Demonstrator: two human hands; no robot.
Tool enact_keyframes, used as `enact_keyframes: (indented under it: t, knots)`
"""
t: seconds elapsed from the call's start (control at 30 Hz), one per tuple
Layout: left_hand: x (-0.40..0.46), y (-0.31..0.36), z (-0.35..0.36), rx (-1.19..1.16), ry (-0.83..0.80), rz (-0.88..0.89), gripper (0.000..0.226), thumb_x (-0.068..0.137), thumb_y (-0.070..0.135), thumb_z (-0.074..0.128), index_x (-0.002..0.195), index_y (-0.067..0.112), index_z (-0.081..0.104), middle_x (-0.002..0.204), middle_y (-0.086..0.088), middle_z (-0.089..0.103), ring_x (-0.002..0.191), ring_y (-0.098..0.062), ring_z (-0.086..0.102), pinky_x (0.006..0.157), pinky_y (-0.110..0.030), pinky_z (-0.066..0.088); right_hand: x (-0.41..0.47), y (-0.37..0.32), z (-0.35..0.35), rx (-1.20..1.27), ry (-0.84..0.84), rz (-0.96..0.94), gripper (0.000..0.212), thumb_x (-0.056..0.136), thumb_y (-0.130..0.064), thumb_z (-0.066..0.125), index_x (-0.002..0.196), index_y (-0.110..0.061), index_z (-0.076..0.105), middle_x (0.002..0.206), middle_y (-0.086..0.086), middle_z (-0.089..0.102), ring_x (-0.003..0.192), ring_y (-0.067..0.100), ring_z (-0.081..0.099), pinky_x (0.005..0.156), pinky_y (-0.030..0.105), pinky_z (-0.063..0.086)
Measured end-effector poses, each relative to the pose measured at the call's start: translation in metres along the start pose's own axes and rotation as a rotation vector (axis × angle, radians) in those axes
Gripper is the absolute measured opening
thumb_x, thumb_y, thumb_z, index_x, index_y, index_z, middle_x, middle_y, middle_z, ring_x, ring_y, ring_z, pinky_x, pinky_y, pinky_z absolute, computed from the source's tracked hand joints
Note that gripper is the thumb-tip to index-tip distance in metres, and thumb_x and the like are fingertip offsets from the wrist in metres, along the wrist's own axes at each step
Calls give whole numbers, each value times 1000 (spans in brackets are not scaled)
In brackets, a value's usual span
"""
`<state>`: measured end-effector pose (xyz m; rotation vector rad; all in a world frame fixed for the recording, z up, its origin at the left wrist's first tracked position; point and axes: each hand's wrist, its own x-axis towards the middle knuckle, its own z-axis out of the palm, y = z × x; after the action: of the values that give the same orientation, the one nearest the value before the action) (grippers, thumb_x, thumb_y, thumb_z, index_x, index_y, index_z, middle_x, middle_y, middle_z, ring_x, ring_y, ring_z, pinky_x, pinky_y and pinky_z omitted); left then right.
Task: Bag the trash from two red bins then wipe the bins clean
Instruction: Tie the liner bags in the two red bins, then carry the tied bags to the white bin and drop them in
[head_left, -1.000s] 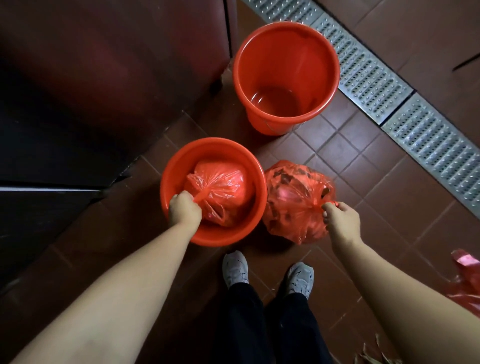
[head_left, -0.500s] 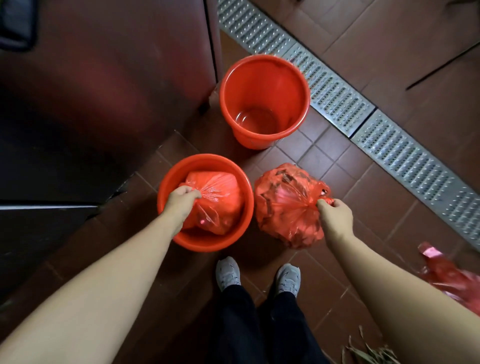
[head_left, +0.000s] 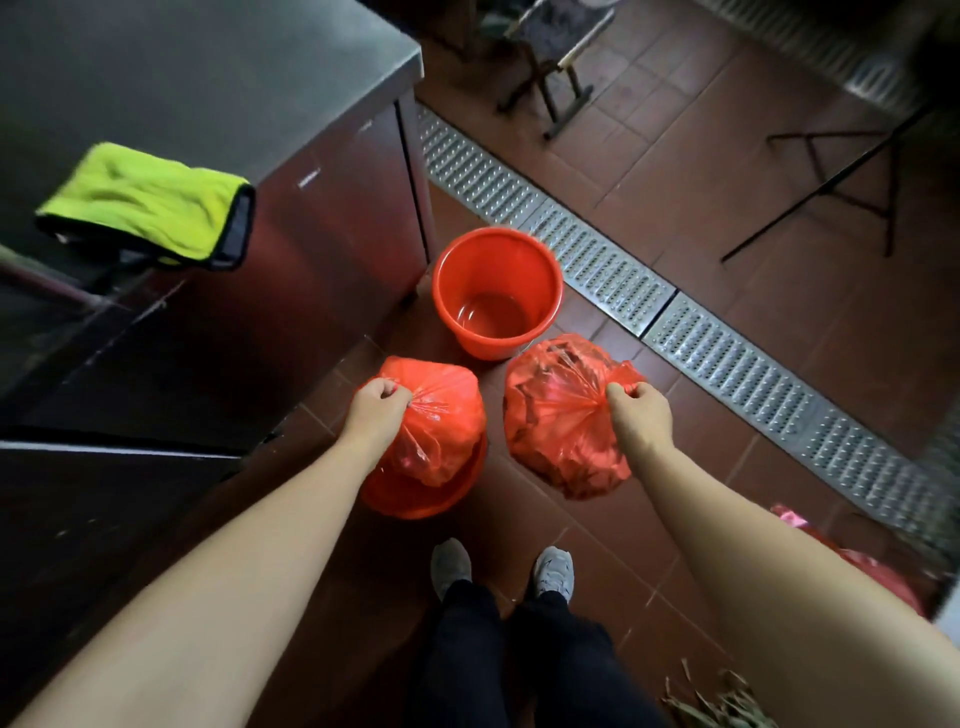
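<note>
Reddish-brown floor tiles (head_left: 727, 171) crossed by a perforated steel drain grate (head_left: 727, 364). Left hand (head_left: 376, 410) and right hand (head_left: 636, 415) each grip the gathered neck of 1 crinkled red plastic bag (head_left: 441, 415) (head_left: 556, 415), fingers curled tight. Near bin (head_left: 415, 501) mostly hidden; its bag now lifted above the rim. Far round bin (head_left: 496, 291) stands empty.

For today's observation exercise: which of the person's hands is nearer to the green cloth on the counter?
Left. The left hand grips a red bag's neck on the counter side, below the green cloth. The right hand grips the other bag, farther away.
</note>
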<state>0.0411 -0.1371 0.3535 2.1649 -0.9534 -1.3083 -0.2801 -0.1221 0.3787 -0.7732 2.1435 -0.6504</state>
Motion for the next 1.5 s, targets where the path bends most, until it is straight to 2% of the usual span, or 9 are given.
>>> enact_keyframes:
  t: [0.13, 0.23, 0.4, 0.47, 0.7, 1.03, 1.17, 1.37, 1.5]
  knots:
    - [-52, 47, -26, 5, 77, 88, 14, 83, 28, 60, 82, 15, 63, 79, -2, 66, 71, -18, 57, 67, -31, 45, -29, -54, -34, -60, -61, -89, 22, 87, -28, 58, 77, -8, 58, 67, 4, 54, 63, 21, 50, 58, 33, 41]
    - [-87, 72, -43, -16, 145, 93, 12, 83, 24, 62, 82, 13, 65, 82, -10, 70, 74, -25, 64, 70, -37, 54, -48, -85, -52, -188, -116, -281, 18, 85, -22, 61, 71, -14, 54, 62, -3, 55, 57, 15, 49, 46, 25, 36]
    - [-146, 93, -70, 45, 347, 60, 18, 78, 28, 65, 67, 15, 61, 73, -2, 71, 76, -26, 67, 71, -35, 56, -75, -122, -67, -398, -243, -656, 1, 84, -21, 65, 84, -20, 64, 76, -8, 62, 73, 18, 60, 66, 34, 49]
    - [-171, 91, -75, 44, 420, 36, 18, 78, 30, 66, 65, 17, 62, 73, -2, 70, 75, -25, 66, 68, -33, 52, -87, -130, -67, -459, -299, -769, 8, 83, -21, 64, 87, -15, 68, 81, -1, 68, 77, 22, 62, 68, 36, 50]
    - [-259, 49, -105, -23, 604, -55, 13, 80, 34, 71, 77, 21, 73, 73, 6, 69, 77, -18, 65, 67, -27, 46, -139, -140, -51, -589, -529, -970, 14, 81, -18, 66, 91, -9, 72, 91, 12, 72, 88, 32, 65, 72, 35, 47]
    - [-418, -106, -173, -173, 964, -279, 16, 87, 27, 70, 95, 14, 75, 93, -6, 75, 89, -24, 68, 77, -29, 48, -318, -104, 24, -669, -838, -1234, 9, 83, -23, 67, 90, -21, 73, 80, -1, 70, 71, 19, 62, 63, 25, 36]
    - [-496, -192, -188, -165, 1086, -340, 16, 87, 22, 69, 96, 11, 75, 98, -10, 74, 93, -29, 67, 81, -32, 45, -417, -64, 50, -719, -919, -1365, 12, 84, -20, 68, 93, -19, 75, 86, 7, 74, 79, 25, 66, 66, 26, 38]
    - [-644, -324, -200, -159, 1197, -443, 13, 88, 19, 66, 95, 13, 75, 99, -5, 74, 94, -22, 67, 85, -28, 45, -592, 24, 86, -800, -1060, -1518, 14, 87, -15, 67, 91, -2, 73, 94, 21, 71, 92, 38, 65, 78, 41, 45]
    - [-751, -407, -195, -150, 1314, -537, 11, 88, 14, 67, 95, 9, 74, 96, -7, 72, 90, -23, 67, 83, -33, 51, -702, 99, 93, -789, -1226, -1590, 14, 89, -15, 65, 95, -5, 74, 96, 19, 72, 92, 36, 65, 78, 38, 45]
